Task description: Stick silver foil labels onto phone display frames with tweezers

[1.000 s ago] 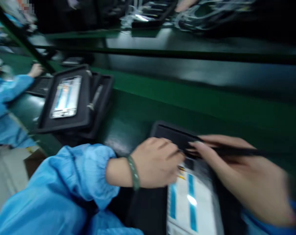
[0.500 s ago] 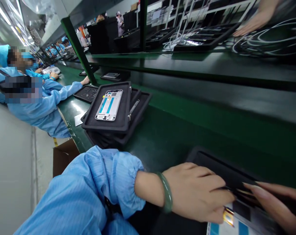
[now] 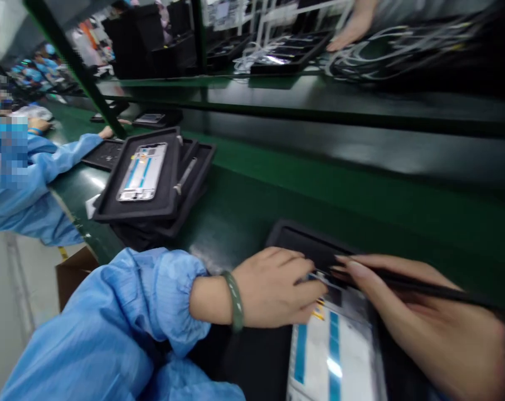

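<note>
Black slim tool [image 3: 436, 289] pinched between thumb and fingers of right hand [image 3: 436, 323], tip near top end of white phone frame [image 3: 355, 356]. Left hand [image 3: 273, 287]: fingers curled at frame's upper left corner; can't tell if gripping or just pressing. Frame lies in black tray [image 3: 292, 236] on green bench [image 3: 239, 217]. Farther left, tray stack [image 3: 106, 209], second frame [image 3: 141, 175] on top.

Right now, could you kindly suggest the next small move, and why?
Perhaps ease the dark tool in the right hand slightly toward the left hand: its tip appears close by, and that hand is at the far end of the phone frame, seemingly steadying it.
</note>
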Tool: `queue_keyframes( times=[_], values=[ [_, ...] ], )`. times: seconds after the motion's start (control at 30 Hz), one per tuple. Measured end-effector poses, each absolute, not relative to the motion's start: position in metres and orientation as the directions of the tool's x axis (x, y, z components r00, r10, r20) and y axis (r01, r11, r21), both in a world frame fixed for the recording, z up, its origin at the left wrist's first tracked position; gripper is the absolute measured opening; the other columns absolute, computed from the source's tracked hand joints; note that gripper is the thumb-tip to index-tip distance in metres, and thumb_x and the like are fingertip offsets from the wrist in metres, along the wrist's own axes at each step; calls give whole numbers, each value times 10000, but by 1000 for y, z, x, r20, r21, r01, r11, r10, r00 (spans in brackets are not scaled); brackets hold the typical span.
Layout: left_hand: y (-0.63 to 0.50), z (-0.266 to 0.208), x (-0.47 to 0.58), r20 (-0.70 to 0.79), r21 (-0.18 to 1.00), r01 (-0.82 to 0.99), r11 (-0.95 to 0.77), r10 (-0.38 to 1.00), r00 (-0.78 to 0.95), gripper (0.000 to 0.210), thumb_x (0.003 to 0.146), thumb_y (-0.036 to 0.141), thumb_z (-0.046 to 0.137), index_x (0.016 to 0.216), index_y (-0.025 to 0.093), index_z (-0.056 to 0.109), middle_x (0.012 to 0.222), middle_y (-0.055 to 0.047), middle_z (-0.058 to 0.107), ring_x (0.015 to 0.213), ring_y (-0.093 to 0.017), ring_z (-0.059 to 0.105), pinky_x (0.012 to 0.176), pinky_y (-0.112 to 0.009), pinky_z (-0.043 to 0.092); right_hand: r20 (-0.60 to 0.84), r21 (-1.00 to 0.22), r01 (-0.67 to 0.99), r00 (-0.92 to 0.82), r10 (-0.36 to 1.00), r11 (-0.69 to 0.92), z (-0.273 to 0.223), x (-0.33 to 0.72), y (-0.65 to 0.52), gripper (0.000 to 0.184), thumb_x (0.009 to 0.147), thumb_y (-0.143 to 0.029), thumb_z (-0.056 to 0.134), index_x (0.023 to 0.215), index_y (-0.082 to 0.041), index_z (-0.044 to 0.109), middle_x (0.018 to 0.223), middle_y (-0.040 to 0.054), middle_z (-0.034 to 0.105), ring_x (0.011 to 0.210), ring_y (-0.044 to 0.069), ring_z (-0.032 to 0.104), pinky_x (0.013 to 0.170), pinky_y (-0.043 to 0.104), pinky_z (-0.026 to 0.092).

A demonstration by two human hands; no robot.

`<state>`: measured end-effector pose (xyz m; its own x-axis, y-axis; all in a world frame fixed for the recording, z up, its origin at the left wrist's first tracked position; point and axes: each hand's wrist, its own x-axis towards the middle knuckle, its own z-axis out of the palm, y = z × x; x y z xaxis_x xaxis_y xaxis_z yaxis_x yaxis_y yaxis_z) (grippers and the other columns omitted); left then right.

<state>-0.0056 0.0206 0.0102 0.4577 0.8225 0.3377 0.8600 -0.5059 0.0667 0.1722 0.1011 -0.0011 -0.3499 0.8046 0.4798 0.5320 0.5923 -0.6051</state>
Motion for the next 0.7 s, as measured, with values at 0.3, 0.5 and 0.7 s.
queue_keyframes(
  times=[0.3, 0.5, 0.7],
  values=[
    [14, 14, -3, 267, 219, 813, -540, 834, 482, 248, 876, 204, 438, 1085, 158, 565, 1142, -131, 535, 1147, -264, 470, 949, -456, 433, 418, -788, 263, -436, 797, 557, 12, 170, 92, 54, 830, -227, 568, 848, -203, 613, 837, 7, 658, 710, 112, 629, 609, 215, 514],
    [12, 14, -4, 239, 204, 817, -539, 837, 493, 265, 869, 206, 458, 1110, 159, 555, 1162, -130, 505, 1147, -276, 463, 941, -459, 434, 425, -789, 229, -466, 776, 570, 14, 170, 90, 61, 833, -215, 558, 858, -185, 605, 826, -5, 647, 673, 81, 594, 600, 189, 489],
    [12, 15, -4, 229, 215, 819, -532, 843, 487, 273, 875, 209, 448, 1119, 151, 556, 1158, -130, 502, 1142, -274, 462, 934, -456, 435, 455, -765, 221, -480, 750, 605, 13, 170, 92, 82, 827, -185, 547, 892, -182, 597, 854, 4, 649, 756, 97, 608, 660, 204, 496]
  ],
)
